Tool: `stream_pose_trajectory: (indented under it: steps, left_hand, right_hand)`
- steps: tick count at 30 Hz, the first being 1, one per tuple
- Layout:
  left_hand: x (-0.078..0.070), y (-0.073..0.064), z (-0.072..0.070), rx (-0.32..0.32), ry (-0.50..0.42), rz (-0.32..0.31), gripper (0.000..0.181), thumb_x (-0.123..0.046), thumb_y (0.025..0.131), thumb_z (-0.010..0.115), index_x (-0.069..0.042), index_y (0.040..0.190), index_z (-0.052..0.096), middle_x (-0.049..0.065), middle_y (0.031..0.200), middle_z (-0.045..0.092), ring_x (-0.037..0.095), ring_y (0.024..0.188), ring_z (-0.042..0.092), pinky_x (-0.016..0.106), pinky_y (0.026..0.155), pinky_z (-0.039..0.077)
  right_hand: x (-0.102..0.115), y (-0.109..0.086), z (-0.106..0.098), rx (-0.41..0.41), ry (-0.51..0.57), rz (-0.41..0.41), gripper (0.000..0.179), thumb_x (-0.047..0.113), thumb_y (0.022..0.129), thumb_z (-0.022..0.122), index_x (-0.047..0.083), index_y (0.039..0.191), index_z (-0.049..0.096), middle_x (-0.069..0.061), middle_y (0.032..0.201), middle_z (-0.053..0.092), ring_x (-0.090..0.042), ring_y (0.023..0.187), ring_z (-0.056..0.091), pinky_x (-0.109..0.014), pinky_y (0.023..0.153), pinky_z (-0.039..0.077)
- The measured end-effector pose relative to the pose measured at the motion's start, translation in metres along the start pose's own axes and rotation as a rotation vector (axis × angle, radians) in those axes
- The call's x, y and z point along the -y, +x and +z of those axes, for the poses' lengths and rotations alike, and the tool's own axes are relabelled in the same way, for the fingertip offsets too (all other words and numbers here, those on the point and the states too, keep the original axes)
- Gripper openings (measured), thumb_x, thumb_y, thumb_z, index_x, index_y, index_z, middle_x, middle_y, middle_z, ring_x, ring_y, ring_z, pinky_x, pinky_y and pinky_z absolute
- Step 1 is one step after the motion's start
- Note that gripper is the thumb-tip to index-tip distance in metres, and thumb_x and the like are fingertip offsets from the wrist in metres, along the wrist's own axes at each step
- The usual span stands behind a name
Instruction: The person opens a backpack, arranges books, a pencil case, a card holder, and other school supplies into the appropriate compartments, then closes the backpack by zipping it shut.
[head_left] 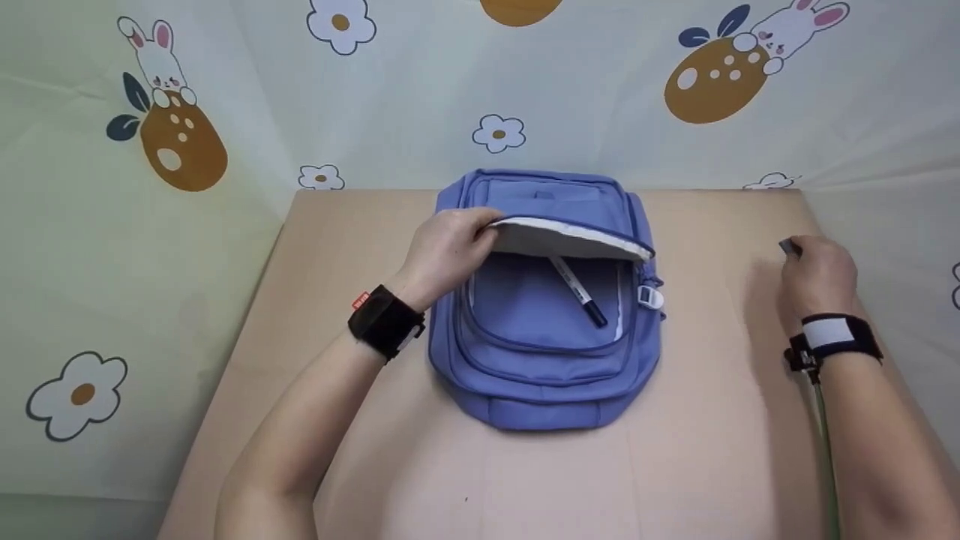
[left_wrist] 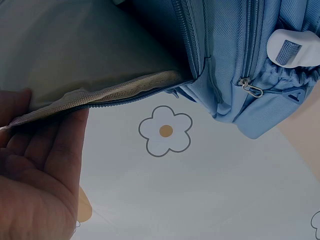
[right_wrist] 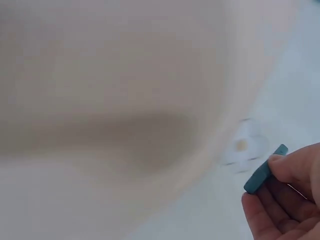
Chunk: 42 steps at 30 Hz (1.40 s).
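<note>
A blue backpack (head_left: 525,405) lies on the table with its front pocket unzipped. My left hand (head_left: 452,244) pinches the edge of the pocket's flap (head_left: 570,238) and holds it lifted, so its pale lining shows in the left wrist view as well. Inside the pocket lies a white marker pen (head_left: 576,289) with a dark cap; its upper end is hidden under the flap. Off to the right of the backpack, my right hand (head_left: 821,274) is raised above the table. Between thumb and fingers it pinches a small blue-green bar-shaped block (right_wrist: 265,171), whose exact kind I cannot tell.
The tan table (head_left: 705,450) has a patterned cloth backdrop (head_left: 420,90) behind it and at both sides. A white buckle (head_left: 651,298) sits on the backpack's right side. A green cable (head_left: 827,450) runs along my right forearm from the wrist camera.
</note>
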<state>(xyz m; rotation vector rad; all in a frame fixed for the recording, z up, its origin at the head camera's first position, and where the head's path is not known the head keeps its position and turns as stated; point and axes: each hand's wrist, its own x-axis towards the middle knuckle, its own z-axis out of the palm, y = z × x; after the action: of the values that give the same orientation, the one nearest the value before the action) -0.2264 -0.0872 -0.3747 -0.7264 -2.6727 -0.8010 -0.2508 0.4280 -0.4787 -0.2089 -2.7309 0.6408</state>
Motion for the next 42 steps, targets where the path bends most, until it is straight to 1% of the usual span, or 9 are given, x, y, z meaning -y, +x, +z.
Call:
stream_pose_trajectory:
  steps: [4, 7, 11, 13, 18, 22, 28, 34, 42]
  left_hand:
    - [0.001, 0.0, 0.0, 0.002, -0.001, -0.003, 0.026, -0.009, 0.1, 0.059, -0.009, 0.12, 0.075, 0.004, 0.112, 0.076, 0.019, 0.101, 0.071, 0.036, 0.086, 0.056]
    - [0.001, 0.0, -0.001, -0.001, 0.0, -0.006, 0.026, -0.009, 0.1, 0.059, -0.009, 0.12, 0.075, 0.004, 0.112, 0.076, 0.019, 0.102, 0.07, 0.036, 0.086, 0.056]
    - [0.002, -0.001, -0.003, -0.009, -0.003, -0.007, 0.026, -0.008, 0.099, 0.059, -0.009, 0.12, 0.076, 0.004, 0.112, 0.076, 0.019, 0.102, 0.07, 0.036, 0.086, 0.056]
    - [0.002, -0.001, -0.003, -0.009, 0.0, -0.003, 0.026, -0.008, 0.099, 0.059, -0.009, 0.12, 0.076, 0.004, 0.112, 0.076, 0.019, 0.101, 0.07, 0.036, 0.085, 0.056]
    - [0.002, 0.0, -0.001, -0.002, 0.01, 0.003, 0.027, -0.009, 0.1, 0.057, -0.01, 0.12, 0.076, 0.003, 0.112, 0.076, 0.018, 0.101, 0.07, 0.035, 0.085, 0.056]
    - [0.002, 0.0, 0.0, -0.002, 0.001, -0.003, 0.027, -0.009, 0.1, 0.058, -0.011, 0.121, 0.075, 0.003, 0.113, 0.075, 0.018, 0.102, 0.07, 0.035, 0.086, 0.056]
    - [0.002, -0.003, 0.002, 0.004, -0.012, -0.02, 0.026, -0.009, 0.1, 0.059, -0.009, 0.121, 0.075, 0.004, 0.113, 0.075, 0.02, 0.101, 0.07, 0.035, 0.086, 0.056]
    - [0.001, -0.004, 0.002, 0.005, -0.021, -0.025, 0.026, -0.009, 0.099, 0.061, -0.009, 0.121, 0.075, 0.004, 0.114, 0.075, 0.02, 0.103, 0.07, 0.036, 0.087, 0.056]
    - [0.0, -0.003, 0.001, 0.008, -0.015, -0.015, 0.026, -0.01, 0.1, 0.06, -0.009, 0.121, 0.075, 0.005, 0.114, 0.075, 0.02, 0.104, 0.07, 0.036, 0.088, 0.056]
  right_hand:
    - [0.041, -0.01, -0.016, -0.236, 0.085, -0.207, 0.023, -0.006, 0.097, 0.061, -0.012, 0.118, 0.069, -0.031, 0.115, 0.068, -0.05, 0.107, 0.063, -0.059, 0.093, 0.049]
    - [0.081, -0.025, -0.028, -0.372, 0.159, -0.373, 0.023, -0.002, 0.096, 0.067, -0.006, 0.118, 0.072, -0.022, 0.117, 0.071, -0.042, 0.108, 0.066, -0.041, 0.096, 0.053]
    - [0.14, -0.053, -0.04, -0.475, 0.292, -0.605, 0.027, -0.008, 0.09, 0.072, -0.004, 0.117, 0.073, -0.017, 0.117, 0.073, -0.036, 0.105, 0.069, -0.02, 0.098, 0.048]
    - [0.17, -0.07, -0.043, -0.502, 0.38, -0.718, 0.029, -0.015, 0.085, 0.074, -0.005, 0.112, 0.075, -0.019, 0.113, 0.073, -0.038, 0.1, 0.07, -0.02, 0.098, 0.049]
    - [0.233, -0.11, -0.037, -0.454, 0.538, -1.045, 0.017, -0.008, 0.09, 0.071, -0.007, 0.105, 0.076, -0.022, 0.106, 0.074, -0.041, 0.091, 0.07, -0.03, 0.094, 0.055]
    - [0.249, -0.122, -0.006, -0.251, 0.438, -1.246, 0.02, 0.002, 0.1, 0.062, -0.007, 0.114, 0.074, -0.02, 0.114, 0.072, -0.036, 0.1, 0.071, -0.04, 0.089, 0.058]
    - [0.255, -0.112, 0.05, -0.004, 0.182, -1.213, 0.022, -0.002, 0.095, 0.069, -0.004, 0.116, 0.073, -0.015, 0.116, 0.071, -0.029, 0.104, 0.068, -0.038, 0.092, 0.057]
    - [0.264, -0.103, 0.076, 0.066, 0.065, -1.154, 0.018, 0.0, 0.096, 0.066, -0.003, 0.113, 0.074, -0.012, 0.11, 0.072, -0.028, 0.1, 0.069, -0.039, 0.093, 0.056]
    - [0.264, -0.1, 0.083, 0.096, 0.033, -1.147, 0.017, -0.003, 0.094, 0.066, -0.001, 0.108, 0.074, -0.011, 0.106, 0.072, -0.028, 0.097, 0.069, -0.042, 0.096, 0.054]
